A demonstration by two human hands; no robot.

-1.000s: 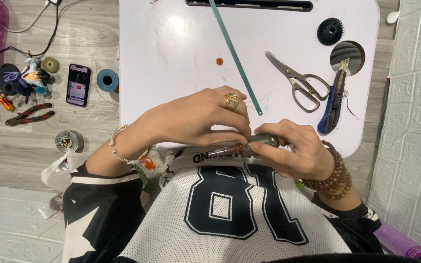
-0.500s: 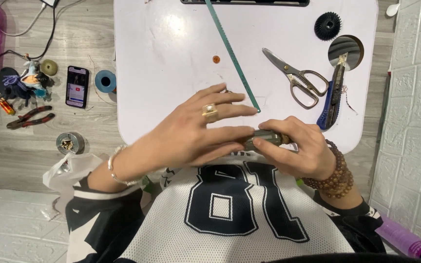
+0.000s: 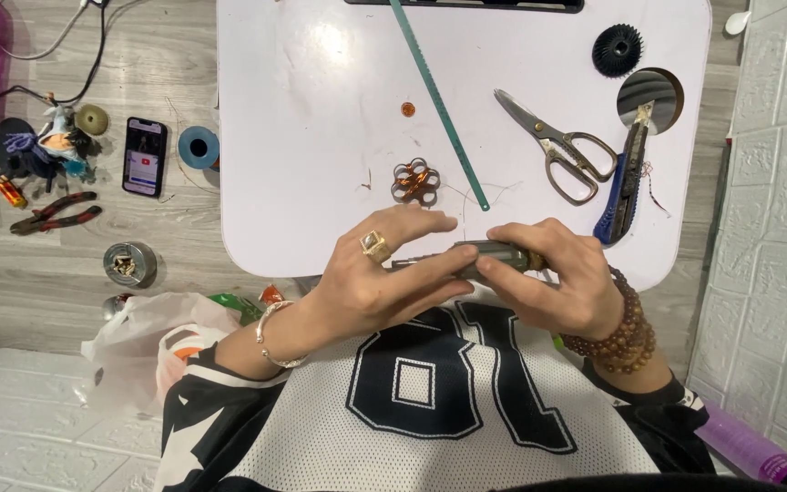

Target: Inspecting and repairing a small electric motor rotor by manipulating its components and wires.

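Grey-green tool [image 3: 494, 257], long axis lying nine to three o'clock, at the white table's [image 3: 321, 137] six-o'clock edge; right hand [image 3: 557, 278] clamped on its three-o'clock end; left hand [image 3: 393, 273] pinching the nine-o'clock end; copper coil [image 3: 414, 180] at twelve o'clock, apart.

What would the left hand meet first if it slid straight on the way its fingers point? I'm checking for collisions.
Most likely the right hand: the left hand points rightward along the slim grey-green tool both hold.

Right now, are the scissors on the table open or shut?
Shut, or nearly so. The scissors lie flat on the white table, blades together in one point, with the handle loops close together.
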